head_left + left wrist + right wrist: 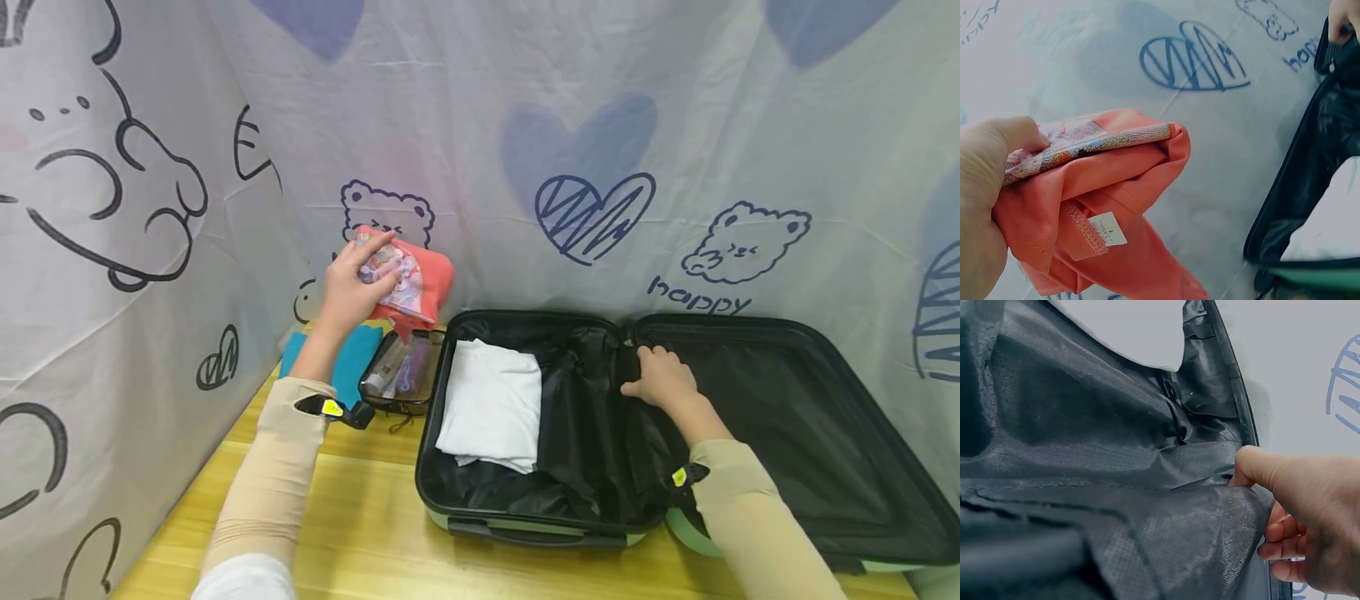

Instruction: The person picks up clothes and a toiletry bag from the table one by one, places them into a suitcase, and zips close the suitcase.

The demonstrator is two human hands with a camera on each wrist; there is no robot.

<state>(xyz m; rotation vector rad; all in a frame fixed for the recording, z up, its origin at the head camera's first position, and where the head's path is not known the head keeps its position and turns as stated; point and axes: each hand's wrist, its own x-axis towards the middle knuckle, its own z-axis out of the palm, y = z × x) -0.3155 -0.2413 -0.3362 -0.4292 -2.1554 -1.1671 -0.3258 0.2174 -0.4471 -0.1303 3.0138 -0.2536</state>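
In the head view my left hand [352,283] is raised above the table's left side. It grips a folded coral T-shirt [431,279] with a printed patch; a white label [1108,229] shows in the left wrist view. An open black-lined suitcase [581,400] lies with a folded white garment [491,404] in its left half. My right hand [663,379] is at the suitcase's middle seam, between the two halves. In the right wrist view its thumb presses the black lining [1191,519], while the other fingers curl round the edge.
Left of the suitcase sits a see-through black-trimmed pouch [423,375] with bottles inside. Beside it lies a folded blue cloth [356,362]. The suitcase's other half [780,433] spreads to the right on the wooden table [367,517]. A printed curtain [480,150] hangs behind.
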